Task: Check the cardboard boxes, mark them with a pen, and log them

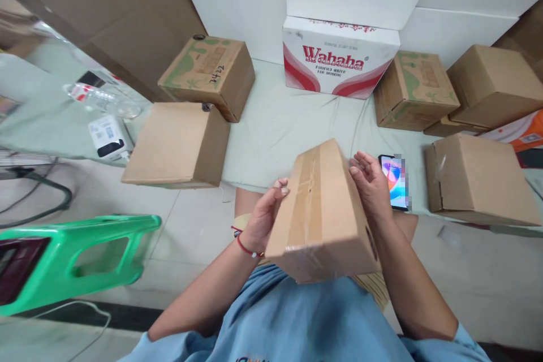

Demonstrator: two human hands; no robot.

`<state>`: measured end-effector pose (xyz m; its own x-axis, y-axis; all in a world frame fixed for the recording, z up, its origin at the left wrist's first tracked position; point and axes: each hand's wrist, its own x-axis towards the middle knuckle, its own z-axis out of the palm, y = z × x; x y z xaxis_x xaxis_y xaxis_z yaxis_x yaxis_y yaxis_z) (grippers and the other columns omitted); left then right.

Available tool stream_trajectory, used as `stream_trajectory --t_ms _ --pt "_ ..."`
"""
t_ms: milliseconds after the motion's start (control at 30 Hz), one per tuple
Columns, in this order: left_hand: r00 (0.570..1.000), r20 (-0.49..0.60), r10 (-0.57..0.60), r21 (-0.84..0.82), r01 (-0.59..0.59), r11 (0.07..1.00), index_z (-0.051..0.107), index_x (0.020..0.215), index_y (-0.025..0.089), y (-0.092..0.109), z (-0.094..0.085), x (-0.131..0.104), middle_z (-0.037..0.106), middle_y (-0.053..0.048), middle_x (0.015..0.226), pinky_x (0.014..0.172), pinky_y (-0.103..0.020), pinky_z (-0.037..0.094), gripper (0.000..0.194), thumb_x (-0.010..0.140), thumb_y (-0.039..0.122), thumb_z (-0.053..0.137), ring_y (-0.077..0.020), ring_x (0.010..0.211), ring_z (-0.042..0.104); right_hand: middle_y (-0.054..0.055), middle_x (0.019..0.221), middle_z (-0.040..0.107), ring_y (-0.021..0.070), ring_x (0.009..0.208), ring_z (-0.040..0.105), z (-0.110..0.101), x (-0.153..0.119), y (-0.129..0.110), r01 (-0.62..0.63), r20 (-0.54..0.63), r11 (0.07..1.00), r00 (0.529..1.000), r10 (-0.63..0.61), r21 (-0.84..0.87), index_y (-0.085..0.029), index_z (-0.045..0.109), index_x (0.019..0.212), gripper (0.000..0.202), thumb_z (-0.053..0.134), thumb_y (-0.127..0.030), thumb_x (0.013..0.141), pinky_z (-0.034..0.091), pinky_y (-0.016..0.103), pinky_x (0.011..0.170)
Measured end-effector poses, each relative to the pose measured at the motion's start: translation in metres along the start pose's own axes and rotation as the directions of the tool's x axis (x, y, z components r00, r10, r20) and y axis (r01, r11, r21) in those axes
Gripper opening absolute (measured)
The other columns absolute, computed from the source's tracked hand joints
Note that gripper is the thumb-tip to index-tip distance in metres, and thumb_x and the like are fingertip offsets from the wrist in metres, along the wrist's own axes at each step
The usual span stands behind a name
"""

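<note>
A taped cardboard box point(316, 203) is tilted in front of me, over my lap and the near edge of the covered table. Brown tape runs along its top seam, with shinier clear tape on the near end. My left hand point(267, 215) grips its left side, fingers bent and partly hidden behind it. Against the right side lies my right hand point(373, 181), its fingers stretched forward, so the box is held between both hands. Just right of that hand a phone point(394, 181) lies on the table with its screen lit.
Cardboard boxes stand at left point(173, 144) and right point(487, 181). A white and red Wahaha carton point(339, 59) sits at the back. Further left are a plastic bottle point(106, 100) and a small white device point(109, 137). A green stool point(139, 243) stands on the floor.
</note>
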<state>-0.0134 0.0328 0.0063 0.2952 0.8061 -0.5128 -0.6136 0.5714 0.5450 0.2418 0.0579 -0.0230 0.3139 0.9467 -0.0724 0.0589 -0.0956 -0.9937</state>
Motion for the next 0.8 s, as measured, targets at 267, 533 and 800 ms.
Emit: stream_trajectory --t_ms 267,533,800 --pt "0.994 0.005 0.113 0.022 -0.113 0.993 0.062 0.106 0.026 -0.006 0.000 0.034 0.076 0.007 0.094 0.072 -0.025 0.055 0.056 0.055 0.007 0.076 -0.0159 0.081 0.070 0.004 0.097 0.082 0.0228 0.092 0.076 0.012 -0.010 0.001 -0.158 0.129 0.982 0.981 0.145 0.101 -0.023 0.080 0.107 0.059 0.088 -0.074 0.077 0.062 0.035 0.084" --pt "0.996 0.033 0.084 0.015 -0.085 0.996 0.076 0.091 0.017 -0.027 -0.020 0.048 0.081 -0.002 0.084 0.081 -0.036 0.059 0.051 0.044 0.006 0.061 -0.0247 0.083 0.074 0.003 0.113 0.084 0.0201 0.102 0.080 0.007 -0.040 -0.016 0.028 0.259 0.994 0.964 -0.054 0.101 -0.028 0.082 0.117 0.040 0.085 -0.059 0.092 0.065 0.032 0.090" --pt "0.997 0.041 0.064 -0.028 -0.063 0.998 0.079 0.108 0.019 -0.022 -0.028 0.049 0.083 -0.010 0.100 0.105 -0.055 0.061 0.045 0.065 0.031 0.077 -0.0372 0.109 0.078 0.004 0.145 0.077 0.0227 0.134 0.073 0.001 -0.054 -0.037 0.303 0.468 0.953 0.846 -0.257 -0.025 -0.035 0.076 0.141 0.035 0.070 -0.039 0.107 0.060 0.039 0.114"
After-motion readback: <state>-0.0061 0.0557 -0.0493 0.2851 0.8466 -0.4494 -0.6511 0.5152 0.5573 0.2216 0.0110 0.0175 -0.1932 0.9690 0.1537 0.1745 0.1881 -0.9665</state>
